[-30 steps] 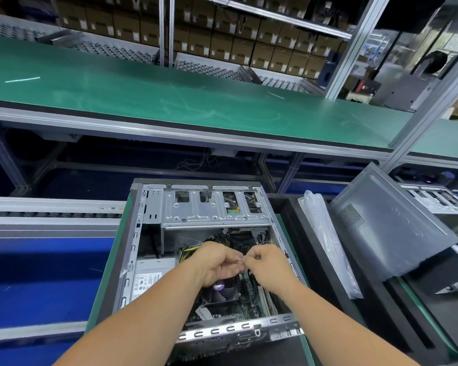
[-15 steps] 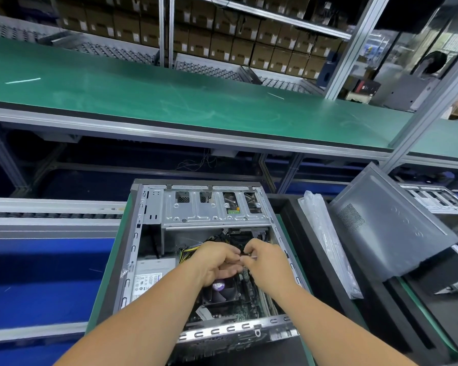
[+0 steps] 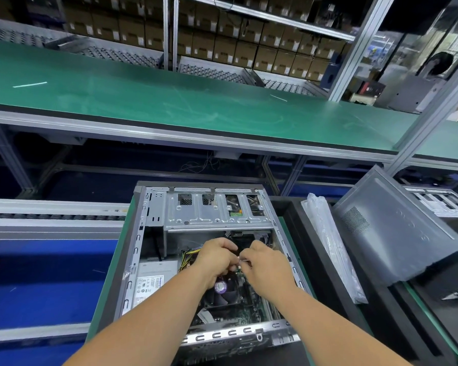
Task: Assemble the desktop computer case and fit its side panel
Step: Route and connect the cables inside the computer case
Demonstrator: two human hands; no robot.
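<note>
The computer case (image 3: 209, 260) lies open on its side on a green-edged tray in front of the person, with both hands reaching down into it. The left hand (image 3: 217, 262) and right hand (image 3: 266, 266) meet over the middle of the case, fingers curled and pinching something small and pale between them; what it is cannot be made out. Just under the hands sits a black cooler fan (image 3: 222, 293) with a purple label. To the left of it is the grey power supply (image 3: 154, 281), with yellow and black wires (image 3: 189, 256) running from it. Beyond the hands is the silver drive cage (image 3: 217, 211). To the right, a clear plastic bag (image 3: 331, 247) lies on a black tray, and past it the grey side panel (image 3: 397, 231) leans tilted, well apart from the case. A long green desk (image 3: 169, 107) runs behind, with shelves of brown cartons (image 3: 222, 46) beyond it.
</note>
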